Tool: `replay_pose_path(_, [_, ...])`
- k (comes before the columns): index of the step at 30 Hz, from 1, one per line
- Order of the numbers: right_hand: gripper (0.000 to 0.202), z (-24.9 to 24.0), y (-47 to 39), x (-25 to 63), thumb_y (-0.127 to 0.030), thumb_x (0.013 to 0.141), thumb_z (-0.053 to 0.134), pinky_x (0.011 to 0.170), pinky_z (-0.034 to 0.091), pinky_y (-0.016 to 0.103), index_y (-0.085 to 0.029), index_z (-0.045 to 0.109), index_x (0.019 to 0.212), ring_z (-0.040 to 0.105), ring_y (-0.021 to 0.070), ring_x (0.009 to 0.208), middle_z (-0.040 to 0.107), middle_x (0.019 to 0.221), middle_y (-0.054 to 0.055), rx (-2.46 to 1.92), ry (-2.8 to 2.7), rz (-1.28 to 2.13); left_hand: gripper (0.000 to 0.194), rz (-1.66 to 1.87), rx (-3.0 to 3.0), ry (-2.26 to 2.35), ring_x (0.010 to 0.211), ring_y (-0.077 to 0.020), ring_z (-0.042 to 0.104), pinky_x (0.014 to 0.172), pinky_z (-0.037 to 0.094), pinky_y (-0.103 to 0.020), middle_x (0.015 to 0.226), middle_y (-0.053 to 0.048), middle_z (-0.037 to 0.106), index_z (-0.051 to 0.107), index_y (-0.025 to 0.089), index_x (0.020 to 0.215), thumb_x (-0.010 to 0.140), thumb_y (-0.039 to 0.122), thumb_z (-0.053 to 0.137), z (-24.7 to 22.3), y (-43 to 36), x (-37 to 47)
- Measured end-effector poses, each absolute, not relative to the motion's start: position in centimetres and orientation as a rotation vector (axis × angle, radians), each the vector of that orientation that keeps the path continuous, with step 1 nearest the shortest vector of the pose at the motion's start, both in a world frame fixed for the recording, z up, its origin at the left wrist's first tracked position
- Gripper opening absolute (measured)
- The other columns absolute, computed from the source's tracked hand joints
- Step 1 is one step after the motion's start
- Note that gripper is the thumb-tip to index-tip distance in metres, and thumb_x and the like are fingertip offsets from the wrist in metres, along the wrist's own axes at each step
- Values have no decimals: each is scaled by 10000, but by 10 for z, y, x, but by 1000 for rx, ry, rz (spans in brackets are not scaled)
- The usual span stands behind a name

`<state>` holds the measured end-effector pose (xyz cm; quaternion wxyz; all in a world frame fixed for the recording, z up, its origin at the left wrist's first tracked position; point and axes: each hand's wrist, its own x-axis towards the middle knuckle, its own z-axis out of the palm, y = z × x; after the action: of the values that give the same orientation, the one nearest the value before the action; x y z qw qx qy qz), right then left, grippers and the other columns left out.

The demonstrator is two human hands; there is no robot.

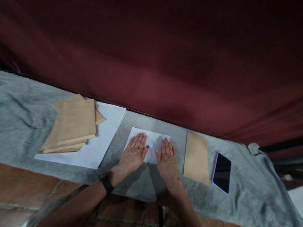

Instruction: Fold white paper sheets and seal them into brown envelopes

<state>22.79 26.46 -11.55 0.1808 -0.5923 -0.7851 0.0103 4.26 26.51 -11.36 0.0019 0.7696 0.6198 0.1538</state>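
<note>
A white sheet of paper [152, 147], apparently folded, lies on the grey cloth in front of me. Flat on its left part rests my left hand [134, 151], fingers stretched out. My right hand [166, 158] presses on the right part in the same way, its fingers a little spread. Between the two hands a strip of the paper shows; the rest is covered by palms and fingers. To the right of my right hand lies a single brown envelope [197, 156], apart from it.
Several brown envelopes [76, 122] are piled on a stack of larger white paper [104, 133] at the left. A phone [222, 172] with a dark screen lies right of the single envelope. The grey cloth [8, 117] covers the narrow table; a dark red curtain [155, 84] hangs behind.
</note>
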Motion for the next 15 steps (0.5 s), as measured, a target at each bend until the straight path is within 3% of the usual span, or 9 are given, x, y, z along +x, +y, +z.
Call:
replay_pose_path(6, [572, -110, 284, 195, -335, 1109, 192, 1298, 219, 452, -113, 400, 1593, 289, 216, 1574, 370, 1672, 111, -1652, -2310, 284, 587, 431, 2477, 1815, 1570, -254, 297, 1281, 267, -490, 1650, -137, 406, 386, 85, 1587, 1025, 223, 287, -120, 282, 61])
replay_pose_path(10, [578, -107, 292, 190, -372, 1118, 197, 1305, 181, 452, -113, 406, 1590, 291, 228, 1573, 359, 1676, 107, -1698, -2309, 298, 587, 359, 2470, 1830, 1578, -263, 277, 1290, 238, -481, 1669, -154, 365, 407, 60, 1572, 1012, 206, 308, -117, 291, 64])
replay_pose_path(15, [570, -107, 301, 188, -379, 1119, 203, 1297, 172, 479, -137, 413, 1590, 295, 249, 1572, 350, 1681, 98, -1744, -2305, 270, 580, 401, 2454, 1873, 1569, -253, 301, 1275, 262, -475, 1645, -138, 417, 422, 88, 1569, 1015, 199, 291, -117, 297, 63])
